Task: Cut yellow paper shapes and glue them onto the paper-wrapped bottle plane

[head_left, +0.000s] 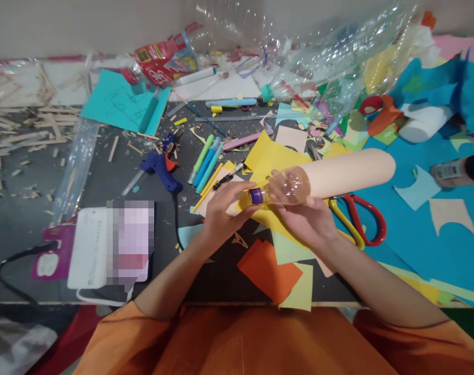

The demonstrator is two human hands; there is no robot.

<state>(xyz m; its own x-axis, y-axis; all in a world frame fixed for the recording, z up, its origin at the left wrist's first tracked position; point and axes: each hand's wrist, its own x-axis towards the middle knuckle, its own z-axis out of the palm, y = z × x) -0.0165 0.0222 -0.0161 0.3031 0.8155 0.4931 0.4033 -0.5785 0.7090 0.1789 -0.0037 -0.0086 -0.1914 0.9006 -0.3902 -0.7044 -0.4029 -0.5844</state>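
Note:
A clear plastic bottle (289,182) with a purple cap (256,196) lies sideways between my hands, above the table. Pale peach paper (350,169) forms a long tube around its body, pointing right. My left hand (225,211) has thumb and fingers closed around the capped neck. Under the clear shoulder, my right hand (309,221) cradles the bottle, its thumb near the paper's edge and some fingers showing through the plastic. Below them lie a yellow sheet (274,148), orange paper (266,271) and scissors (381,226) with red and yellow handles.
To the left are a blue glue gun (162,172), several markers (208,164), a phone (150,250) and a white cabled box (89,247). A red-labelled bottle (162,60) and clear bottles lie behind. Blue paper (416,229) covers the right side, with a dark-capped bottle (456,171).

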